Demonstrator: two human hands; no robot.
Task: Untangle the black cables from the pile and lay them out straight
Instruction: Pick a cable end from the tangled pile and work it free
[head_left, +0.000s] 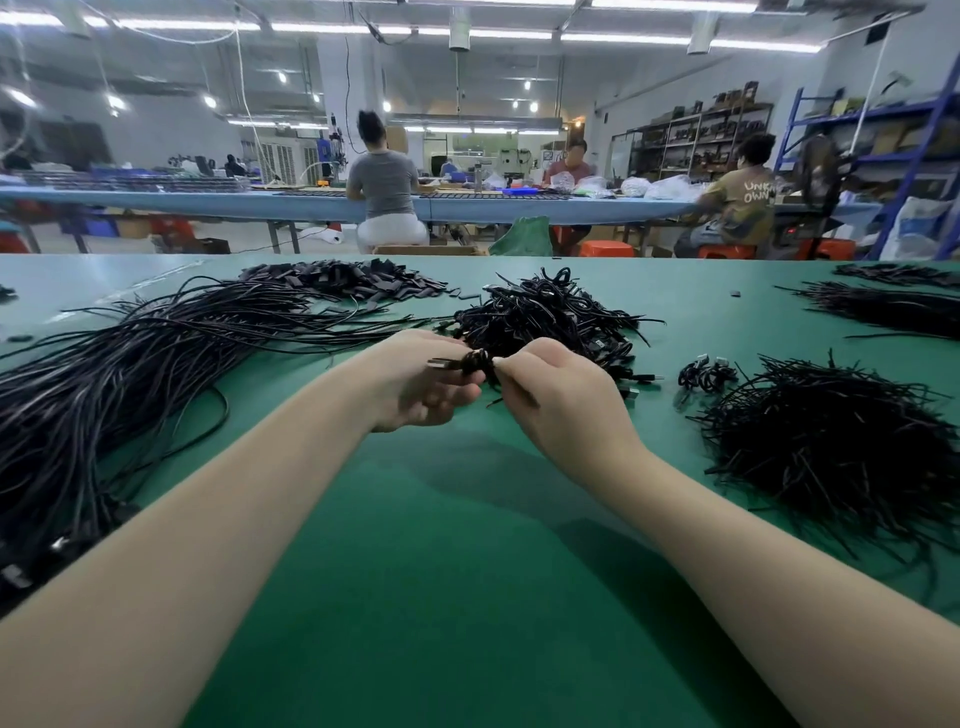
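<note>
Over the middle of the green table (467, 545), my left hand (415, 382) holds a small coiled black cable (474, 362) whose metal plug pokes out to the left. My right hand (550, 395) pinches the same coil from the right with thumb and forefinger. Just behind both hands lies the tangled pile of coiled black cables (550, 317). A long spread of straightened black cables (130, 374) runs along the left side of the table.
A heap of short black ties (831, 447) lies at the right, with a few coiled cables (706, 374) beside it. More black bundles (893, 306) sit far right, and flat black pieces (353, 280) at the back. People work at a bench beyond.
</note>
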